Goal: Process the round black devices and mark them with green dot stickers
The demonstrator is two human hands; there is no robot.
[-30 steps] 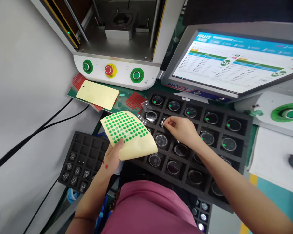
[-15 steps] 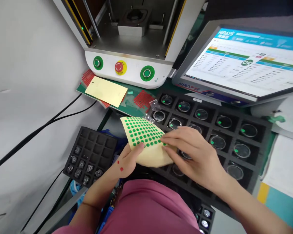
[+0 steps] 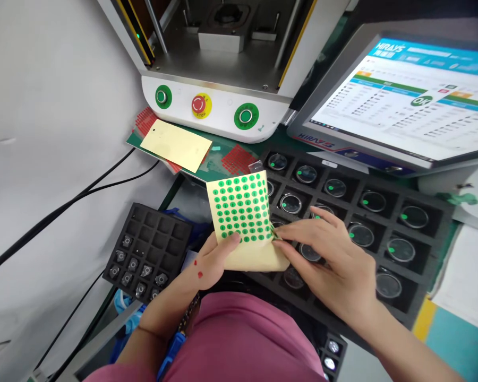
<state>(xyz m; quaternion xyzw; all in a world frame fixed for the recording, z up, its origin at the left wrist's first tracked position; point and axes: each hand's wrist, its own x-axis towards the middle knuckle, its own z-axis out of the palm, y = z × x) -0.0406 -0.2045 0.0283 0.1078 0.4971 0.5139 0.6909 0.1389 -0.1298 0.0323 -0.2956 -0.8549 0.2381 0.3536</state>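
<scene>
Shifts the right hand away from the round clear parts of the large foam tray, touched there a second ago, and across to the sticker sheet; curls that sheet more sharply now than half a second ago. Look beyond the tray's far left end: see the white-fronted machine, with a red stop button between two green-ringed buttons. Glance behind the tray's far right side and meet the monitor, lit, showing OK in a green badge. Come back to the tray itself, divided into square compartments. Swing left of it to the small foam tray, well apart, with small wrapped parts in some of its compartments.

On to the sheet: held up over the tray's left part, curved, bent back along the right side. Clamped in the left hand by its lower left side, with thumb on top and fingers hidden beneath. Met at the right edge by the other hand, with thumb and forefinger nearly together beside a green sliver; impossible to say whether gripping it. Spot the cream card lying beyond and left of the tray. Notice, smallest of all, green stickers in rows across the sheet, and matching dots on many round parts inside the tray.
</scene>
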